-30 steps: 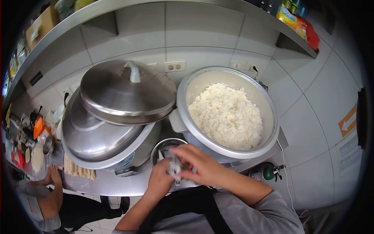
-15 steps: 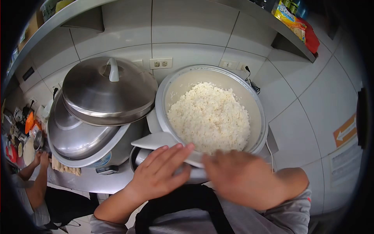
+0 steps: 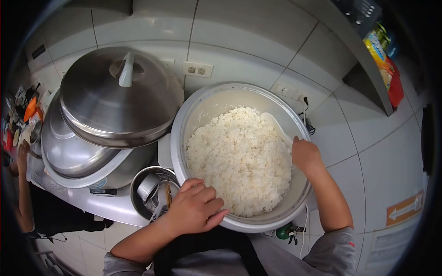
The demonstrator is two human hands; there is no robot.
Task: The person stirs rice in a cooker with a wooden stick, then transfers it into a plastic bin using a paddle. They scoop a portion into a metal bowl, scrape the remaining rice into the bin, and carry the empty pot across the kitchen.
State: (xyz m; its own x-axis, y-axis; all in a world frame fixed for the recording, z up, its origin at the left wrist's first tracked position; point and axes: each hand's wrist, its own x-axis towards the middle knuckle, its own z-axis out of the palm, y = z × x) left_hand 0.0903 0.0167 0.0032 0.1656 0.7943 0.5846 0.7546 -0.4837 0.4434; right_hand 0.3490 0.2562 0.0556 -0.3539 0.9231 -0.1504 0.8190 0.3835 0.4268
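Observation:
A large round rice pot [image 3: 239, 225] full of cooked white rice [image 3: 237, 161] stands right in front of me. My right hand [image 3: 306, 154] is closed around the handle of a white rice paddle [image 3: 275, 124] at the pot's right side. The paddle's blade meets the rice along the inner wall, its edge partly sunk in the grains. On the near left rim lies my left hand [image 3: 195, 207], fingers curled over the edge and thumb along it.
A steel lid [image 3: 110, 106] with a white handle rests on another covered pot [image 3: 69, 152] at the left. A steel container [image 3: 138, 195] with utensils stands beside the rice pot. Another person's hand [image 3: 23, 149] works at the far left. A wall outlet [image 3: 198, 69] is behind.
The paddle has gone from the near rim, between both hands, to the right side of the rice in my right hand. My left hand has settled on the rim. The view has shifted.

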